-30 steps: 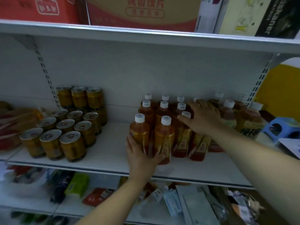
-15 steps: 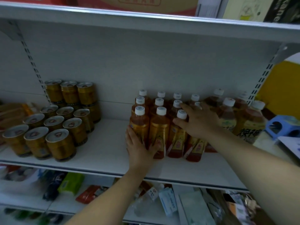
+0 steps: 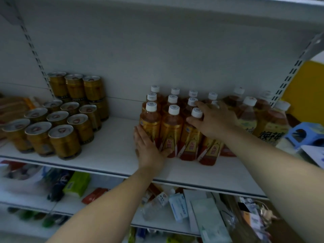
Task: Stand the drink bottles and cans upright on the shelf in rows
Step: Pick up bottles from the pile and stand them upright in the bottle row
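the tea bottles (image 3: 171,130) are slim and amber, with white caps and gold-and-red labels. they stand upright in tight rows at the centre of the frame on the white shelf (image 3: 108,151). the left hand (image 3: 149,149), lower centre, lies flat against the lower side of the front-left bottle, fingers straight and together, thumb stretched toward the base of the next bottle. the right hand (image 3: 213,120), centre right, rests with fingers spread over the caps and shoulders on the right side of the group. gold cans (image 3: 64,141) stand in rows at the left of the frame, well apart from both hands, the back ones stacked 2 high.
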